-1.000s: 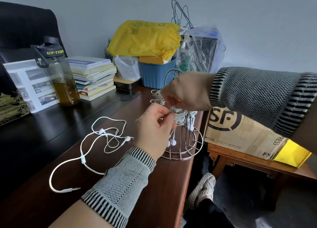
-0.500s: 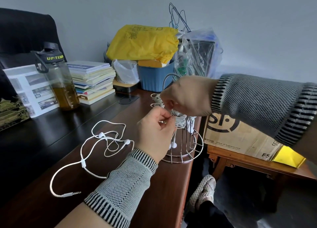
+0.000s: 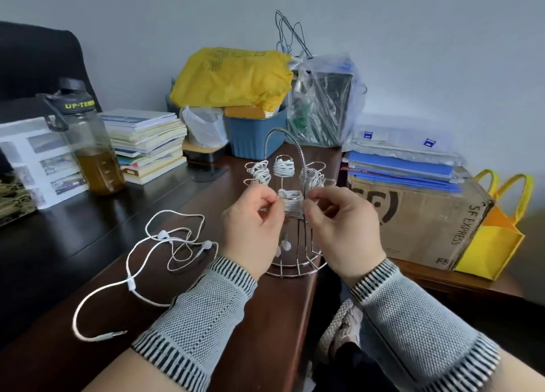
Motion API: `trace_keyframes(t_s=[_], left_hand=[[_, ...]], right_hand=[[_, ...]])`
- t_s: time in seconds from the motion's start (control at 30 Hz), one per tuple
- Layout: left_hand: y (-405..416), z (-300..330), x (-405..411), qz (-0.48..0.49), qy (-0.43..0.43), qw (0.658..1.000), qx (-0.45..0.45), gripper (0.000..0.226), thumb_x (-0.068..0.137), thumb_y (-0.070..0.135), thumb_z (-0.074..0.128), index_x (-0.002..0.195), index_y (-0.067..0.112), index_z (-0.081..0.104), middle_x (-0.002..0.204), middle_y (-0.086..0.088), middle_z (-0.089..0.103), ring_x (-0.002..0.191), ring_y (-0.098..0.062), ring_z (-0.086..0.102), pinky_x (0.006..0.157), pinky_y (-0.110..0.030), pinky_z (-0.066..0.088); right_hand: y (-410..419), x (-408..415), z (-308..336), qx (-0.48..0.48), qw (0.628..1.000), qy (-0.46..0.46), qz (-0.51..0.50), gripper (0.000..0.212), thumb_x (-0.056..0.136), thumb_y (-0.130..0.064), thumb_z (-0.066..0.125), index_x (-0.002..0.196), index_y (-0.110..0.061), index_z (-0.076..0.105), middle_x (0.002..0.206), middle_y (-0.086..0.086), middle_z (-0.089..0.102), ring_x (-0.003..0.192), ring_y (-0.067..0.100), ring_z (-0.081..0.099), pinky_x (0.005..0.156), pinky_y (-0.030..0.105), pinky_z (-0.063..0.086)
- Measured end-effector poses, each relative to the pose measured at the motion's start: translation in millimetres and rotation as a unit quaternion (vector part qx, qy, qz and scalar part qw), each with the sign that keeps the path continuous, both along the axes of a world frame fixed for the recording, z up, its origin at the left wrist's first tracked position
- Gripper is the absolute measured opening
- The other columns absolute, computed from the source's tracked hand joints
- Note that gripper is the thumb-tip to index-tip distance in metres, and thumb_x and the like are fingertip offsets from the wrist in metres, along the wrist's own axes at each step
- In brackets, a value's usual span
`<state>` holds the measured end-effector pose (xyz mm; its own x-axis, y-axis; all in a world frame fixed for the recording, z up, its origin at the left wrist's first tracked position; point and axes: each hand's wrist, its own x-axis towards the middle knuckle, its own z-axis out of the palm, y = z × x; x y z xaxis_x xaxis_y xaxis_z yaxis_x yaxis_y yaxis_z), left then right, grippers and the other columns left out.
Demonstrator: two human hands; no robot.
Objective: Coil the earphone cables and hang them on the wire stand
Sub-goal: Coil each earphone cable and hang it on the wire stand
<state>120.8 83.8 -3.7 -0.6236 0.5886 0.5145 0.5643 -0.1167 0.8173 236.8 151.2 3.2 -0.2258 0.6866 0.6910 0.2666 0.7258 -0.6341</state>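
We look down at a dark brown wooden desk (image 3: 265, 318) w/ both our hands raised in front of a chrome wire stand with a looped handle (image 3: 295, 261) near the desk's right edge. Our left hand (image 3: 250, 232) has fingers curled, thumb & forefinger pinched at the left side of a coiled white earphone bundle (image 3: 290, 204) on the stand's nearest hook; our right hand (image 3: 342, 229) mirrors it, fingers curled & pinching at the bundle's right side. We can't tell whether the fingertips grip cable or stand wire. Three more coiled white bundles (image 3: 283, 167) hang on the hooks behind, at the top of the stand. A loose white earphone cable w/ jack plug (image 3: 129, 279) lies uncoiled on the desk, left of our left hand & apart from it. Further back: a dark-capped bottle of amber liquid (image 3: 88, 143), a stack of books (image 3: 147, 143), a blue tub (image 3: 256, 135) under a yellow plastic bag (image 3: 233, 75). Right of the desk, a brown cardboard box (image 3: 418, 220) sits beside a yellow tote bag (image 3: 495, 238).
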Motion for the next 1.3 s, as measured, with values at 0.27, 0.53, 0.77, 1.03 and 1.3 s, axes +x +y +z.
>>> trace_keyframes(t_s=[0.27,0.53,0.77,1.03,1.3], left_hand=[[1,-4,-4,-0.005,0.025,1.000,0.006,0.014,0.089,0.021,0.065,0.082,0.028,0.055,0.072,0.008,0.068,0.071,-0.015,0.068,0.073,-0.043,0.056],[-3,-1,-3,-0.015,0.044,0.999,-0.016,0.017,0.095,0.023,0.057,0.083,0.027,0.046,0.074,-0.001,0.068,0.066,-0.020,0.068,0.063,-0.037,0.057],[-6,3,2,-0.019,0.034,0.999,-0.019,0.017,0.096,0.020,0.057,0.084,0.024,0.045,0.077,0.002,0.069,0.058,-0.011,0.068,0.051,-0.016,0.049],[-6,5,2,-0.022,0.042,0.999,-0.026,0.018,0.098,0.019,0.052,0.082,0.024,0.047,0.077,0.003,0.070,0.070,0.004,0.067,0.051,-0.008,0.046],[-8,9,2,-0.047,0.021,0.999,-0.011,0.017,0.094,0.015,0.060,0.091,0.027,0.048,0.081,0.007,0.072,0.068,0.001,0.068,0.060,-0.007,0.047]], right_hand=[[-7,-5,-8,-0.021,0.999,0.040,0.012,0.017,0.081,-0.022,0.071,0.091,-0.028,0.057,0.064,-0.013,0.051,0.056,0.003,0.049,0.059,0.018,0.043],[7,0,26,-0.143,0.971,-0.141,0.133,0.012,0.091,-0.019,0.060,0.102,-0.022,0.058,0.063,0.001,0.068,0.035,-0.001,0.048,0.040,0.011,0.035],[16,5,43,-0.169,0.943,-0.201,0.205,0.005,0.092,-0.014,0.059,0.097,-0.011,0.058,0.055,0.003,0.064,0.031,0.003,0.039,0.037,0.014,0.031],[20,5,36,-0.188,0.940,-0.161,0.233,0.006,0.094,-0.017,0.059,0.097,-0.012,0.060,0.049,0.001,0.061,0.036,0.012,0.040,0.037,0.019,0.033],[18,5,32,-0.188,0.944,-0.139,0.232,0.005,0.095,-0.015,0.057,0.097,-0.014,0.062,0.050,0.000,0.059,0.031,0.004,0.038,0.036,0.016,0.031]])
